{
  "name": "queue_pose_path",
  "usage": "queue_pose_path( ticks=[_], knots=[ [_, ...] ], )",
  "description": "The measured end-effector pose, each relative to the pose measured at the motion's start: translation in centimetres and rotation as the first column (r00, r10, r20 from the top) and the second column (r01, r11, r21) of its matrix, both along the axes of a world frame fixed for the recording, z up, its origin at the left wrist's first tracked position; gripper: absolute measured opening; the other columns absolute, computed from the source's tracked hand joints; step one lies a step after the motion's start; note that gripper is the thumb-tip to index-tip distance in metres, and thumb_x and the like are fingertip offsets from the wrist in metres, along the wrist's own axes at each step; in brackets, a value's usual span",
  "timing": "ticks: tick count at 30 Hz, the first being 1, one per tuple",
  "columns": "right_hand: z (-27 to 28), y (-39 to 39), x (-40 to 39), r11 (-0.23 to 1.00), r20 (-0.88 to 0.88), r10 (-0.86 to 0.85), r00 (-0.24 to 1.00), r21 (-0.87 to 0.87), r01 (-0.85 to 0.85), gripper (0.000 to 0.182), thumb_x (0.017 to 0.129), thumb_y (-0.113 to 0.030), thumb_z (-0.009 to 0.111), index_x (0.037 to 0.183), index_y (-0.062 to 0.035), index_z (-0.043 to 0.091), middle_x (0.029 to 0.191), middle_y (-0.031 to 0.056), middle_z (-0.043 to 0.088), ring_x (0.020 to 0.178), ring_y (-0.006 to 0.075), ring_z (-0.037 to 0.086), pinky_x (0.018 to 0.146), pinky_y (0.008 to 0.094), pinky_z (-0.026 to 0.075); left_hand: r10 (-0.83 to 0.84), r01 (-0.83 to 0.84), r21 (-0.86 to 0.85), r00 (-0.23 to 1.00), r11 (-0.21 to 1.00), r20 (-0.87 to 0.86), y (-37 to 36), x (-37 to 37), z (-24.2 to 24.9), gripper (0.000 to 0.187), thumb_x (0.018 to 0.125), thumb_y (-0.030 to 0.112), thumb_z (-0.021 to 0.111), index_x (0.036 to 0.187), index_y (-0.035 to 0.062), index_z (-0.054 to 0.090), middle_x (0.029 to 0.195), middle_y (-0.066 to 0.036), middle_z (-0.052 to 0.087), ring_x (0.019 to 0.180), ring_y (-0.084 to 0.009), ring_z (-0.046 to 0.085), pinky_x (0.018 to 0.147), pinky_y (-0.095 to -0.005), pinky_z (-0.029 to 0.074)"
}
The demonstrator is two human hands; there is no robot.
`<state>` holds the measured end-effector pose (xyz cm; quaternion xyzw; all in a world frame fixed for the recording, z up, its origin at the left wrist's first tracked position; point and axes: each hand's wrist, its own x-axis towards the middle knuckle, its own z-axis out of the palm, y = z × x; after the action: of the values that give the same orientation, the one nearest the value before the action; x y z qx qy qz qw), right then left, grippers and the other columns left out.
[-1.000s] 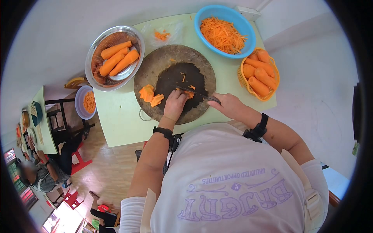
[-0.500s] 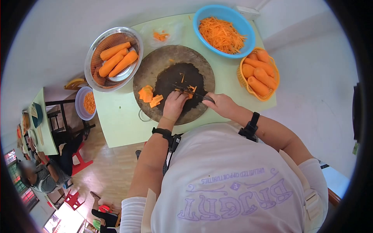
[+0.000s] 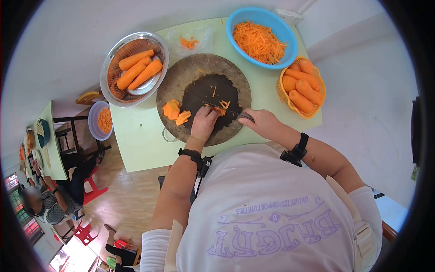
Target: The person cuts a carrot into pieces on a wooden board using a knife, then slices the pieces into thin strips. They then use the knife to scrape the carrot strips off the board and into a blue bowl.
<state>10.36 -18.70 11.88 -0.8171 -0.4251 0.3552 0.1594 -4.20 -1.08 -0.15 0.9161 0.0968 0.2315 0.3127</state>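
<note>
A round, dark-stained chopping board lies on the pale green table. My right hand grips the dark handle of a kitchen knife, whose blade reaches left across the board. Close beside the blade, my left hand has its bent fingers pressed together on carrot slices, largely hidden under the fingertips. Cut carrot strips lie just past the blade, and a thin shred sits farther up. Left of my left hand rest stacked carrot pieces and a few more slices.
Around the board stand a metal basin of whole carrots, a blue basin of shredded carrot and a yellow basket of carrots. Carrot scraps lie on a plastic bag. A lilac tub and seated people are at left.
My right hand and the knife have shifted slightly to the right. The left hand stays on the carrot slices, and the whole view has moved a little.
</note>
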Motion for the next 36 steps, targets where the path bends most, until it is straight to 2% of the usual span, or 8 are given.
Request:
queue_pose_path(
  ticks=[13, 18, 21, 30, 36],
  knots=[
    [0.4, 0.5, 0.2, 0.999, -0.03, 0.005, 1.0, -0.047, -0.006, 0.045, 0.097, -0.046, 0.049, 0.106, -0.0038, 0.062, 0.08, 0.0207, 0.065, 0.08, 0.039, 0.064, 0.071, 0.0461, 0.049, -0.01, 0.01, -0.012, 1.0, 1.0, 0.012, 0.0, 0.0, 0.1, 0.014, 0.076, 0.008, 0.073, 0.088, 0.0064, 0.065, 0.092, -0.009, 0.063, 0.084, -0.0286, 0.062, 0.072, -0.0372, 0.053],
    [-1.9, 1.0, 0.4, 0.998, -0.156, -0.061, 0.986, -0.004, 0.061, 0.042, 0.098, -0.042, 0.05, 0.107, -0.0027, 0.061, 0.079, 0.0216, 0.064, 0.079, 0.04, 0.062, 0.071, 0.0457, 0.048, -0.009, 0.009, -0.016, 1.0, 1.0, 0.019, 0.0, 0.0, 0.2, 0.013, 0.077, 0.008, 0.073, 0.087, 0.0061, 0.064, 0.09, -0.009, 0.062, 0.082, -0.0287, 0.061, 0.07, -0.0375, 0.052],
    [-2.2, 1.0, 0.5, 0.996, -0.162, -0.076, 0.984, 0.029, 0.081, 0.042, 0.097, -0.042, 0.05, 0.107, -0.0028, 0.062, 0.079, 0.0212, 0.064, 0.079, 0.0397, 0.062, 0.071, 0.0458, 0.048, -0.006, 0.006, -0.005, 1.0, 1.0, 0.021, 0.0, 0.0, 0.0, 0.013, 0.077, 0.008, 0.073, 0.086, 0.0062, 0.064, 0.089, -0.009, 0.061, 0.082, -0.0286, 0.061, 0.07, -0.0376, 0.052],
    [1.1, 0.7, 0.1, 0.999, -0.093, -0.037, 0.995, -0.035, 0.034, 0.043, 0.096, -0.044, 0.052, 0.105, -0.0045, 0.063, 0.082, 0.019, 0.066, 0.081, 0.0373, 0.064, 0.072, 0.0445, 0.049, 0.0, 0.0, 0.005, 1.0, 1.0, 0.015, 0.0, 0.0, 0.1, 0.013, 0.076, 0.008, 0.072, 0.086, 0.0053, 0.065, 0.091, -0.01, 0.062, 0.082, -0.0295, 0.061, 0.071, -0.0378, 0.052],
    [1.0, 0.6, -0.3, 0.998, -0.025, -0.013, 1.0, -0.063, 0.011, 0.043, 0.096, -0.046, 0.051, 0.108, -0.0056, 0.062, 0.082, 0.019, 0.066, 0.082, 0.0372, 0.065, 0.073, 0.0452, 0.05, -0.007, 0.007, -0.01, 1.0, 1.0, 0.024, 0.0, 0.0, 0.2, 0.012, 0.077, 0.008, 0.072, 0.087, 0.0051, 0.065, 0.093, -0.01, 0.063, 0.083, -0.0298, 0.061, 0.071, -0.038, 0.052]
  ],
)
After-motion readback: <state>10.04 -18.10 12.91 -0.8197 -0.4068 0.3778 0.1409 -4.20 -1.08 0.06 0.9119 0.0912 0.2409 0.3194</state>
